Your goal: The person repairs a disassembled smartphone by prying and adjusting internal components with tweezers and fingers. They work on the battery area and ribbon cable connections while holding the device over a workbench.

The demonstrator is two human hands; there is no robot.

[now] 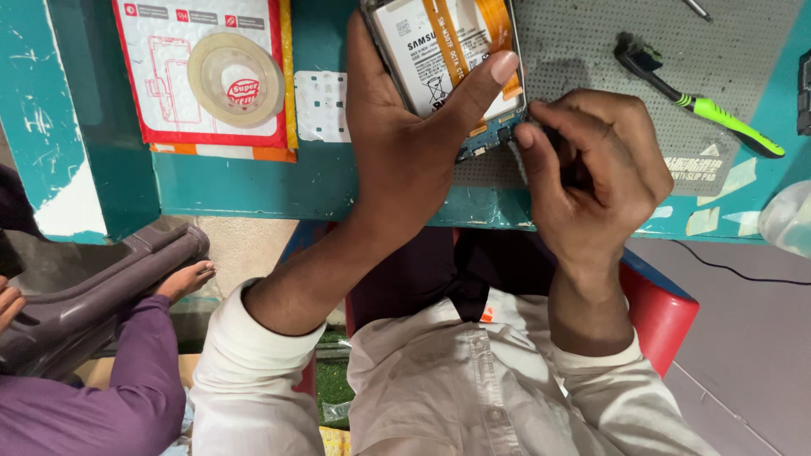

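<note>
Phone (439, 51) top cut off

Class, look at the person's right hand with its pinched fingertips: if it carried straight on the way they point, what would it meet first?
The right hand points its fingertips at the lower edge of the opened phone held by the left hand. It would probably meet that edge first; they look nearly touching.

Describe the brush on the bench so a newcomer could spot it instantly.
Start at the teal workbench, then go to the grey perforated mat at its right end. The brush lies slantwise on that mat, beyond the right hand. Its bright green and black handle and black bristle head set it apart.
</note>
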